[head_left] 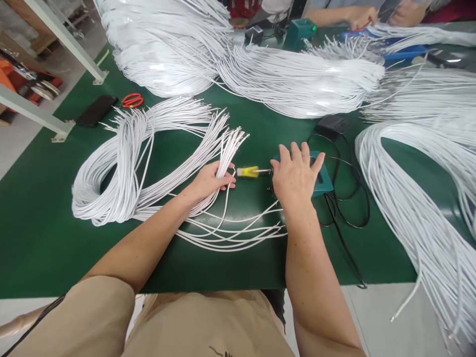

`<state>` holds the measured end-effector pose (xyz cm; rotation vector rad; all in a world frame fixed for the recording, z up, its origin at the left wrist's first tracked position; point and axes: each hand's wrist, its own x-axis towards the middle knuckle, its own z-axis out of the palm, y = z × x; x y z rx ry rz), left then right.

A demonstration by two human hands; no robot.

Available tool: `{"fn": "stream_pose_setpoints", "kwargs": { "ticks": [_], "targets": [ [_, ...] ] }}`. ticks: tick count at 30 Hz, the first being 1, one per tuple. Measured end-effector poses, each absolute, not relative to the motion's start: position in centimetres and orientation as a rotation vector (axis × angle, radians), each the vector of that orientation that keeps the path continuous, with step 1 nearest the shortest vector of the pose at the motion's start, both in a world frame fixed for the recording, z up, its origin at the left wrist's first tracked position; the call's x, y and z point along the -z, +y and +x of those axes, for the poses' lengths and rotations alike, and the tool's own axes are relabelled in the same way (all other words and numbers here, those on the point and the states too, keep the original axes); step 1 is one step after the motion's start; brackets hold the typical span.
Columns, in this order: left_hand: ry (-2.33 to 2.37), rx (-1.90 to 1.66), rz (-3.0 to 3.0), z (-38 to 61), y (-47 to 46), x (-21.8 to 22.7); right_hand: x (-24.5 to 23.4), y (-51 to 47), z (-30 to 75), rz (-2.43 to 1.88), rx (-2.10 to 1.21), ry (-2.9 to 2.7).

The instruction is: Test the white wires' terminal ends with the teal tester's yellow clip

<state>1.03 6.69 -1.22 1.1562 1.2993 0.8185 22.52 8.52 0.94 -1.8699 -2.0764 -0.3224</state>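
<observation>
My left hand (213, 181) is closed around a small bunch of white cables (231, 148), whose tips fan upward above the thumb. Beside its fingertips is a yellow connector-like piece (248, 171) on a thin metal shaft. That shaft runs right, to a teal box (323, 181) under my right hand (296, 173). The right hand lies palm down on the box with fingers spread, hiding much of it. Loose white cables (238, 243) lie between my forearms, their ends near my right wrist. A looped bundle of white cables (107, 183) rests to the left.
Large heaps of white cables (297, 79) line the back, and another bundle (401, 188) hangs over the front edge at right. Red-handled scissors (132, 100) and a black phone (97, 110) lie back left. A black cord (366, 203) coils right of the box. Another person's hands (362, 19) work opposite.
</observation>
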Motion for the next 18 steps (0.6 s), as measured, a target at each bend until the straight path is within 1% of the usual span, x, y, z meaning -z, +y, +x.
{"fn": "stream_pose_setpoints", "kwargs": {
  "ticks": [2,4,8,9,11,13,14,15,18],
  "targets": [
    [1.278,-0.864,1.136,0.6,6.7,1.2,-1.6,8.2,22.3,-1.79,0.278,-2.084],
    [1.24,-0.909,1.102,0.3,6.8,1.3,-2.6,7.7,21.6,-1.618,0.142,-2.155],
    [1.131,-0.947,1.012,-0.2,7.0,1.4,-3.6,6.0,18.7,-1.011,-0.361,-2.54],
    [1.119,-0.949,0.988,-0.3,7.1,1.4,-3.5,5.5,17.9,-0.894,-0.432,-2.631],
    [1.116,-0.946,0.94,-0.3,7.2,1.3,-3.0,4.7,16.5,-0.863,-0.407,-2.772],
    [1.143,-0.962,0.894,-0.2,7.2,1.1,-2.5,4.0,15.7,-0.993,-0.377,-2.853],
    [1.166,-0.974,0.879,-0.2,7.2,1.0,-2.5,3.8,15.6,-1.065,-0.444,-2.869],
    [1.191,-0.983,0.876,-0.1,7.2,1.0,-2.5,3.6,15.6,-1.096,-0.596,-2.869],
    [1.232,-0.991,0.926,0.0,7.1,0.9,-3.1,3.8,16.5,-1.014,-1.385,-2.651]
  ]
}}
